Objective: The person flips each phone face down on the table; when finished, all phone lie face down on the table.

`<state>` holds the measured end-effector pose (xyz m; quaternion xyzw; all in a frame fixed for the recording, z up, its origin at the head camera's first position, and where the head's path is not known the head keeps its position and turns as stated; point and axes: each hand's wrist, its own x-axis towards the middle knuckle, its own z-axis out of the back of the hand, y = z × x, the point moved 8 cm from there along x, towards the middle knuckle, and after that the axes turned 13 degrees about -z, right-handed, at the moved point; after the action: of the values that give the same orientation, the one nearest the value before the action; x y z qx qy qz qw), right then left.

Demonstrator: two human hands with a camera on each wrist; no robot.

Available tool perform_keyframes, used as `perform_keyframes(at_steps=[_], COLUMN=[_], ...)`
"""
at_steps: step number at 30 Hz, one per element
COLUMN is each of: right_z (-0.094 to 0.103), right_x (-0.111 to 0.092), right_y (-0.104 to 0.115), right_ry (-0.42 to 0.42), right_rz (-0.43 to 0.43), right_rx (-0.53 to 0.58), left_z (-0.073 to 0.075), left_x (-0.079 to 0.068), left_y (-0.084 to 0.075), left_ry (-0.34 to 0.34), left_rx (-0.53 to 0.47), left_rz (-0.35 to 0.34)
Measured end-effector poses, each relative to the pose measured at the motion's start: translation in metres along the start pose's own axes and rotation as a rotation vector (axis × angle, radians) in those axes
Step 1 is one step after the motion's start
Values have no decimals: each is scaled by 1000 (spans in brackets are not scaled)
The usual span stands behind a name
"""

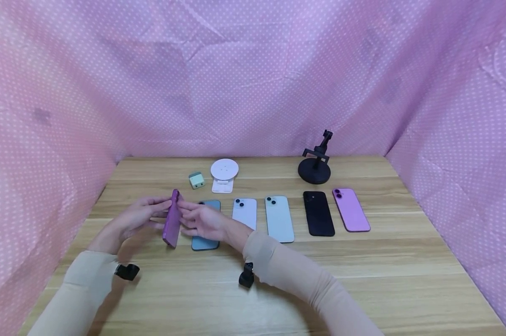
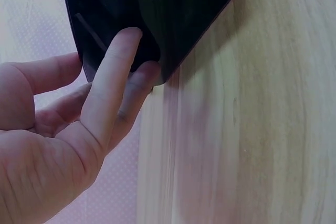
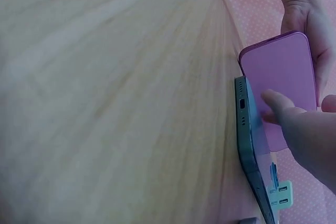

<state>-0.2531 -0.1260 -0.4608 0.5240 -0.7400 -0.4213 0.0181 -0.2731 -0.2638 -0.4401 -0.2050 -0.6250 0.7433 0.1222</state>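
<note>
A purple smartphone (image 1: 172, 224) is tilted up on edge between the two hands at the left of the table. My left hand (image 1: 141, 215) holds it from the screen side, with fingertips laid on the dark screen (image 2: 184, 9) in the left wrist view. From the other side my right hand (image 1: 207, 221) grips it near the top, with a fingertip against its plain purple back (image 3: 278, 66) in the right wrist view. Below the right hand lies a blue phone (image 1: 205, 243), partly covered by that hand.
Right of the hands lie a lavender phone (image 1: 246, 212), a pale phone (image 1: 279, 219), a black phone (image 1: 319, 213) and a pink-purple phone (image 1: 351, 211). Behind them stand a green charger plug (image 1: 196, 180), a white round-topped stand (image 1: 224, 169) and a black phone holder (image 1: 314, 171).
</note>
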Motion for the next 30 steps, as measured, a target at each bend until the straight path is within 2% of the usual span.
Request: perform_keyframes(at_steps=[8,18,23,30], right_z=[3,6,8,10], right_x=[2,1,0,0], right_y=[-3,-3,-4,-6], right_ry=[-35,-86,-94,-102], right_rz=[-21,-22,-25,-26], right_rx=[-58,-40,-27,-7], left_z=[6,22,22,23], left_x=[-3,-6,-5,-5], left_y=[3,17,24,36], left_ry=[-24,-68,-50,-48], left_rx=[1,42,36,146], left_rz=[-15,-9,6,60])
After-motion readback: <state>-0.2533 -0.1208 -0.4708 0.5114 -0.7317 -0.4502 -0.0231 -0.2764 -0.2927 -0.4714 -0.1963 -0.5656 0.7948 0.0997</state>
